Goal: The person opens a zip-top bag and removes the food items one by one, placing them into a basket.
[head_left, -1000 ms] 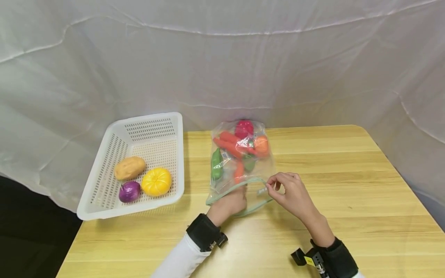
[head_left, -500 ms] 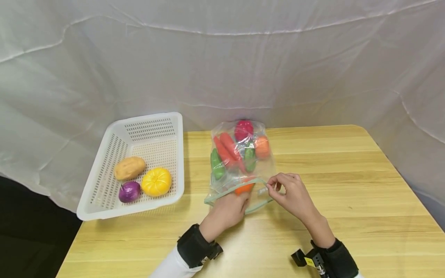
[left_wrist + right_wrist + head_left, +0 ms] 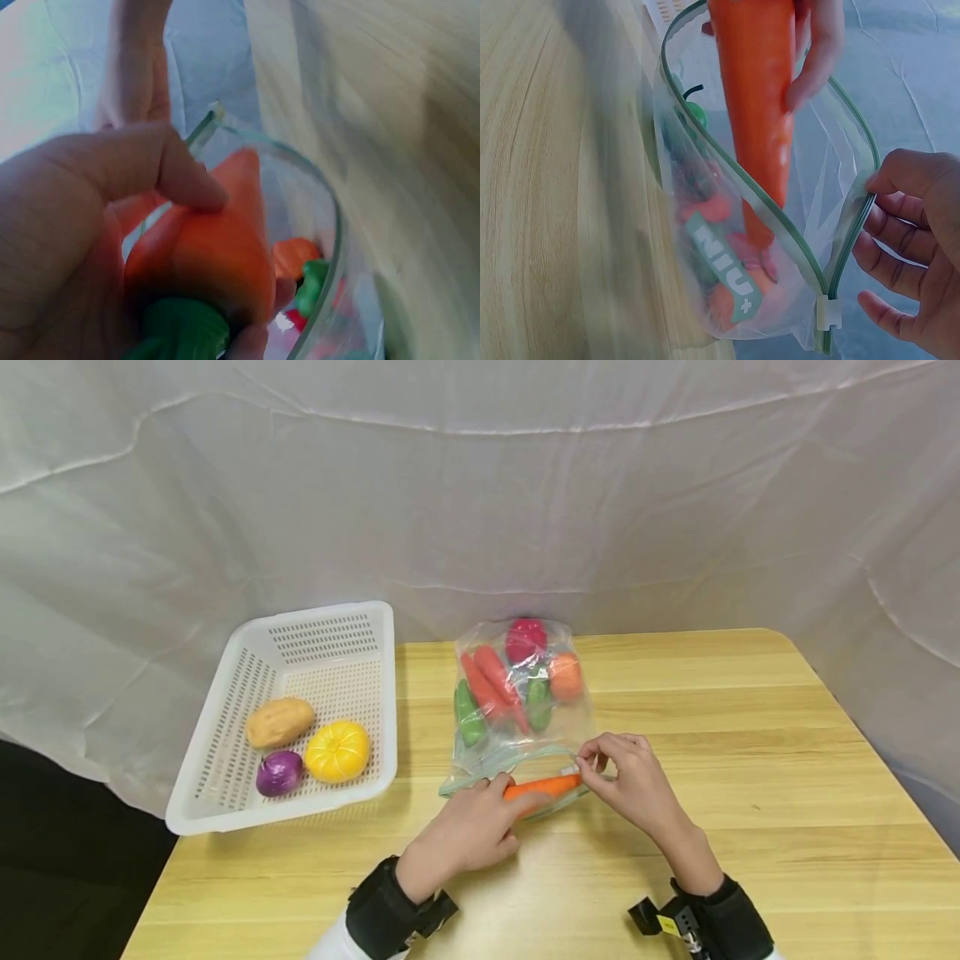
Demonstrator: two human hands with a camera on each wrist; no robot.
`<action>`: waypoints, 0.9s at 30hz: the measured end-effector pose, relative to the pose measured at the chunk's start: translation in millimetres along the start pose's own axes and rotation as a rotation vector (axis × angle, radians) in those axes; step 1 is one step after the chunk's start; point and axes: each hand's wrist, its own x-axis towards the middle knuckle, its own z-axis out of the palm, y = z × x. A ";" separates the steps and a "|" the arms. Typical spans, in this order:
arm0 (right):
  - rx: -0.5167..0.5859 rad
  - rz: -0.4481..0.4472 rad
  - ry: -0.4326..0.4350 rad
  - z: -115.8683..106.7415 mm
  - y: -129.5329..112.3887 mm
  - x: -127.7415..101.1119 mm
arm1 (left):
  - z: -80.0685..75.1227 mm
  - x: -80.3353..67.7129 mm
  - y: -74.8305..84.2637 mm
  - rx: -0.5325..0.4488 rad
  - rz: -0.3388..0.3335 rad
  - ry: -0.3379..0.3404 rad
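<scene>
the left grip (image 3: 468, 831) is closed around the stem end of an orange carrot (image 3: 553, 787), thumb laid along one side and fingers round the other. the carrot points from the left grip toward the right grip (image 3: 626, 777), its tip inside the mouth of a clear bag (image 3: 566, 727). the right grip pinches the bag's green zip edge (image 3: 784, 219) between thumb and forefinger, its other fingers loosely bent just beside it, near the slider (image 3: 828, 313).

from the left grip the forearm runs back and to the left, from the right grip back and to the right; each wrist wears a black band. the bag lies on the bench (image 3: 750, 735) ahead of both grips, its mouth spread between them. farther from the grips, inside it, are two long red vegetables (image 3: 478, 685), two green ones, a round orange one (image 3: 566, 677) and a deep pink one (image 3: 527, 641). well left of the left grip stands a white basket (image 3: 391, 693) with a potato (image 3: 280, 723), a purple onion (image 3: 280, 774) and a yellow pumpkin (image 3: 337, 752).
</scene>
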 end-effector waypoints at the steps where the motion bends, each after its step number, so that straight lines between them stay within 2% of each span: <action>1: -0.001 0.001 -0.002 -0.1 -0.1 0.0 | -1.7 -2.6 -0.9 -0.005 0.012 -0.001; 7: -0.002 0.005 -0.004 -0.4 -0.7 0.4 | -10.6 -16.6 -7.5 -0.025 0.055 0.002; 19: 0.004 0.015 -0.007 -0.9 -1.5 0.0 | -26.9 -38.9 -20.2 -0.079 0.036 -0.008; 23: 0.000 0.014 -0.010 -0.6 -0.9 -0.4 | -33.8 -44.6 -26.0 -0.091 0.029 0.016; 27: 0.000 0.015 -0.012 -0.8 -0.2 -0.4 | -40.8 -50.4 -34.9 -0.083 0.026 0.088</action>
